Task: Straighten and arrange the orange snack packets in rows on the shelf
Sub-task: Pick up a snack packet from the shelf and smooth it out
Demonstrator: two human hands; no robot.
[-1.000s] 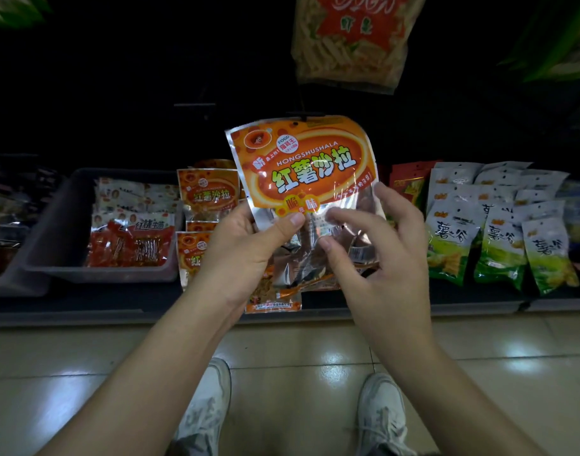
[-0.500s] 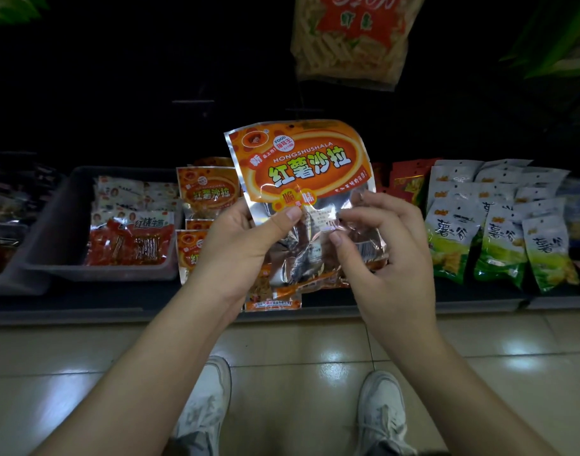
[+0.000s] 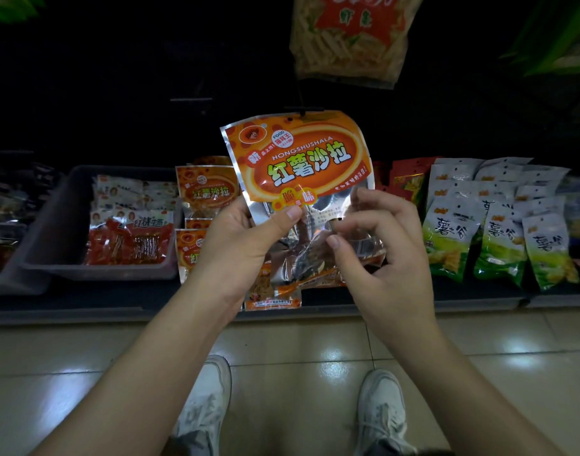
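As a person stands before a low, dimly lit shelf (image 3: 117, 301), an orange packet (image 3: 298, 159) is held up mid-scene above the shelf's near edge. Its label reads "HONGSHUSHALA" and "FOOD", with large characters 红薯沙拉. The upper half is orange inside a silver border, and the lower half is a clear, crinkled window. The left hand (image 3: 239, 245) grips the left edge, thumb pressed on the front. The right hand (image 3: 384, 258) curls its fingers at the right edge, though whether they pinch it cannot be told. More matching packets (image 3: 206, 192) lie on the shelf behind the left hand, just beside a grey tray (image 3: 52, 225) at left. Green packets (image 3: 499, 232) with Chinese writing stand at right.
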